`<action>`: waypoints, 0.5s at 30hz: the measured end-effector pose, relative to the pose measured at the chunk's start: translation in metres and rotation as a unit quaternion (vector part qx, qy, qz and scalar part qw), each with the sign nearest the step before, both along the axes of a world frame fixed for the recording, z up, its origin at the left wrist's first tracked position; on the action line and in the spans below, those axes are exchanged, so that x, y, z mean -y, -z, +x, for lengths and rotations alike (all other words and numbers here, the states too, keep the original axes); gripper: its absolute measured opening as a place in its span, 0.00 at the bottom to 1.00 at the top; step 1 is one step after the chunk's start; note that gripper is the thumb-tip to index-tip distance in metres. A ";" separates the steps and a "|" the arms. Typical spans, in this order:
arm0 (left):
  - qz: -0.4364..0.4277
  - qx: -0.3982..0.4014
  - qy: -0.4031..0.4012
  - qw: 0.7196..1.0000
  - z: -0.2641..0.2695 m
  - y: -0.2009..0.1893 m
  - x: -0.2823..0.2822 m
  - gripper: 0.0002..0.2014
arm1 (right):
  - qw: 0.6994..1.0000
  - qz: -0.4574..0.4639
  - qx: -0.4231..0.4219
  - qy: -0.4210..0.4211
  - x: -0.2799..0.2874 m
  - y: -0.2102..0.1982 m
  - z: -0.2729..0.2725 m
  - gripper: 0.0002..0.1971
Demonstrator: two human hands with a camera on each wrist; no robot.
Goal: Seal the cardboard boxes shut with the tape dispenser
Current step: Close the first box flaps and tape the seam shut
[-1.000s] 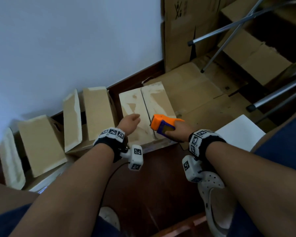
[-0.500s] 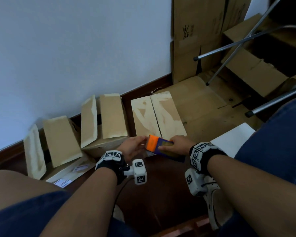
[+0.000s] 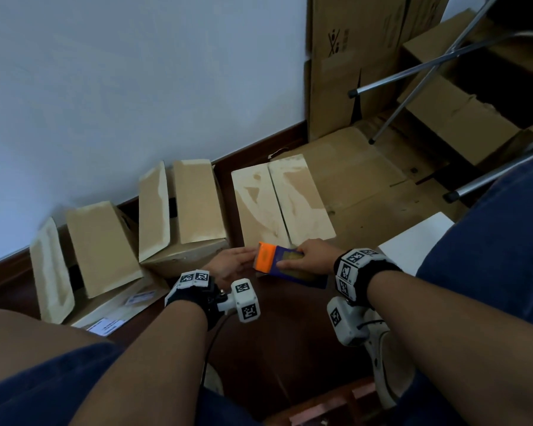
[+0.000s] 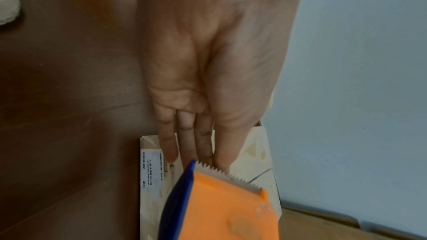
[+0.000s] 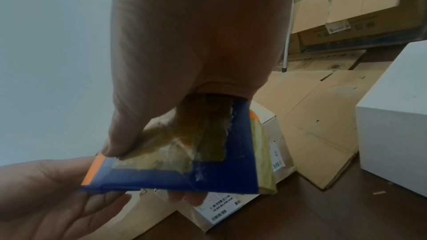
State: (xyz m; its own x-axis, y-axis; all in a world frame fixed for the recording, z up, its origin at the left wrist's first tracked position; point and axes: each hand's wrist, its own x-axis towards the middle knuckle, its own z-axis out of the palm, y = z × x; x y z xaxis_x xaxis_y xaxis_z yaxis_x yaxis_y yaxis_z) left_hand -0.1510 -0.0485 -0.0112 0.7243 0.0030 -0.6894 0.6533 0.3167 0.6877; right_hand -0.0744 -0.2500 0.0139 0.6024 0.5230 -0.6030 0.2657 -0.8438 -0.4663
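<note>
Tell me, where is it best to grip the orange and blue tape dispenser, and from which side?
Grip the orange and blue tape dispenser by its blue body, from the rear, as the right hand does. The serrated blade lines the orange front end, where the left hand's fingers lie straight, so probably keep them off that edge.

Orange head and dark blue body on the tape dispenser (image 3: 285, 264), yellowish tape (image 5: 180, 145) across its side. Tan with pale whitish patches on the closed cardboard box (image 3: 282, 199). Black-and-white square markers on both wristbands (image 3: 356, 267). Dark reddish-brown floor (image 3: 290, 342). Pale blue-white wall (image 3: 120, 87) at 11 o'clock. White block (image 3: 413, 241) at 3 o'clock.
</note>
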 end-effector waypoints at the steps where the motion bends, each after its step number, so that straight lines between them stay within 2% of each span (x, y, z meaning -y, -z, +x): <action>1: 0.006 -0.004 -0.002 1.000 0.000 0.001 0.001 0.09 | 1.000 -0.003 0.001 -0.004 0.000 0.000 -0.001 0.33; 5: 0.055 -0.012 -0.006 0.998 0.000 0.010 0.003 0.11 | 0.999 -0.021 0.020 -0.017 -0.005 0.002 -0.003 0.33; 15: 0.083 -0.004 -0.058 0.995 0.002 0.021 0.003 0.08 | 0.994 -0.073 0.071 -0.043 -0.010 0.010 0.005 0.34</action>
State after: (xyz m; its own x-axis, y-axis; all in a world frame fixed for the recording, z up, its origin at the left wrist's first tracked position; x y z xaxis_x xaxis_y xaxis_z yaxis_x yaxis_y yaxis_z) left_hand -0.1489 -0.0519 -0.0324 0.7075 0.2010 -0.6775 0.6237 0.2730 0.7324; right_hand -0.0689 -0.2402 0.0043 0.6434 0.4898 -0.5883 0.3942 -0.8708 -0.2938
